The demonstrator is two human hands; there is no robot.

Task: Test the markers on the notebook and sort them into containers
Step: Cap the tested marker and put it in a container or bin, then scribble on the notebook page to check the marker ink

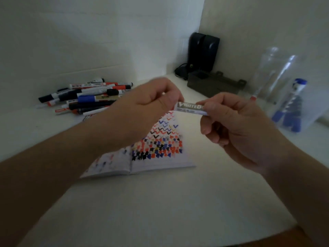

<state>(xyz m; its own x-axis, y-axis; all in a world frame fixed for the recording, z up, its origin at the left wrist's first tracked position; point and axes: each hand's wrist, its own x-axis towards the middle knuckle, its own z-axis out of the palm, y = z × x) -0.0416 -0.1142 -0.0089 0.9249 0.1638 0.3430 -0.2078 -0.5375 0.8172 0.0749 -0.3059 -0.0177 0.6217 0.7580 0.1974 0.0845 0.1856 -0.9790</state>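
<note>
Hiding both ends of the marker (191, 108), the two hands leave only its printed grey-and-white mid-barrel visible, so cap colour and whether the cap is on cannot be told. Left hand (151, 102) has its fingers curled round the marker's left end; right hand (236, 122) has its fingers curled round the right end, thumb underneath. Marker lies roughly level between the two fists, held in the air over the far part of the notebook (156, 148). Barrel label reads as large white letters on a grey band, partly covered by the right fingers; a bluish strip shows at the lower edge near the right hand. Motion blur softens the left knuckles. Notebook lies open on the white table (160, 202), right page full of red, blue, black and a few yellow zigzags and blots; left page is mostly covered by the left forearm and blurred. Far left, a loose pile of markers (89, 97) with black, red and blue caps sits by the wall. Right side, a clear container (299, 111) holds blue-capped markers standing tips down; its outline is hard to trace. Behind it, another clear container (274, 72) holds one red-tipped marker, faint. Far corner holds a dark box (213, 84) and a black device (203, 50), details too dim to make out.
</note>
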